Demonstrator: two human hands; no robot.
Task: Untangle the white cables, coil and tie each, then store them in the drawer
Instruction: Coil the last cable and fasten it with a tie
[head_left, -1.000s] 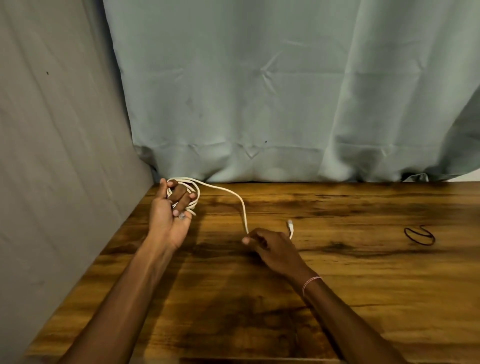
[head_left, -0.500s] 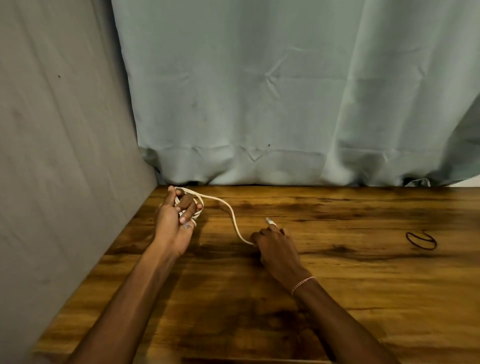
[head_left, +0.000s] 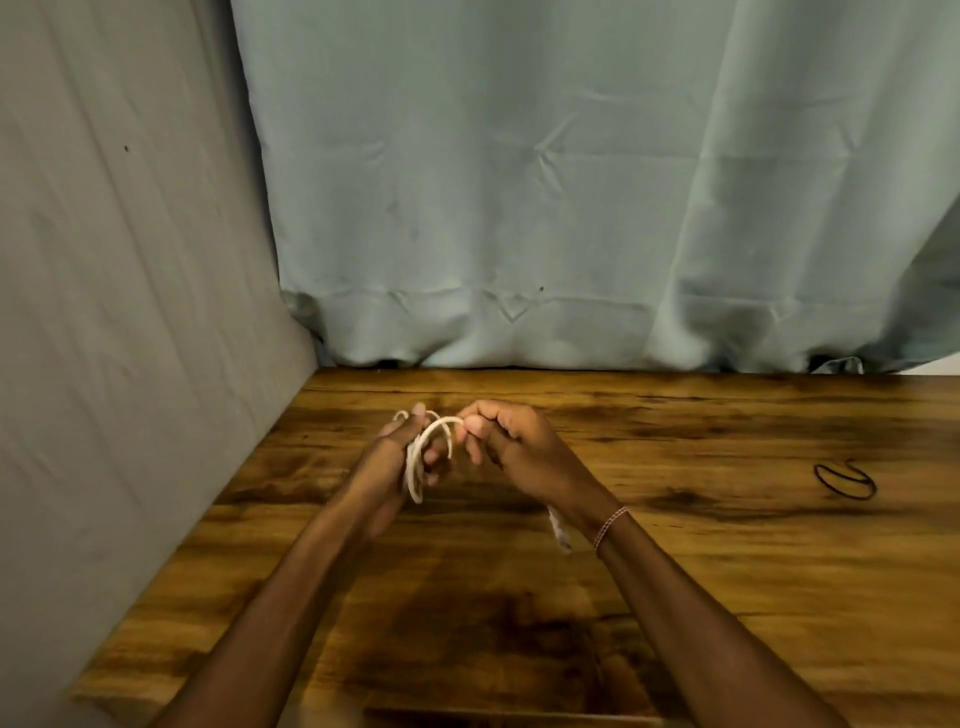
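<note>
Moved since the earlier frames: right hand (head_left: 511, 447), formerly low by the wooden table (head_left: 675, 571) pinching the loose run of the white cable (head_left: 415, 467), now raised and brought in just beside the left hand (head_left: 387, 467); the long slack arc between the two hands is gone, reduced to one short loop. Item, white cable: coiled in several turns around the left hand, the turns showing at the fingertips above and hanging in a narrow loop below the palm side, held clear of the table surface. Item, left hand: fingers extended roughly upright and only lightly curled, coil lying across and around them, thumb side toward the camera; grasping the coil. Item, right hand: fingers clenched, thumb and forefinger pinched on the cable where the short arc leaves the coil, the arc bridging the small gap between the hands. Item, cable end (head_left: 560, 530): pale, blurred piece visible below the right wrist, apart from the fingers; its form cannot be told. Item, thread bracelet (head_left: 610, 527): on the right wrist. Item, black elastic band (head_left: 845, 480): lying flat on the table well to the right, apart from both hands. Backdrop: grey-green curtain (head_left: 571, 208) behind the table, pale sheet (head_left: 130, 312) at the left
</note>
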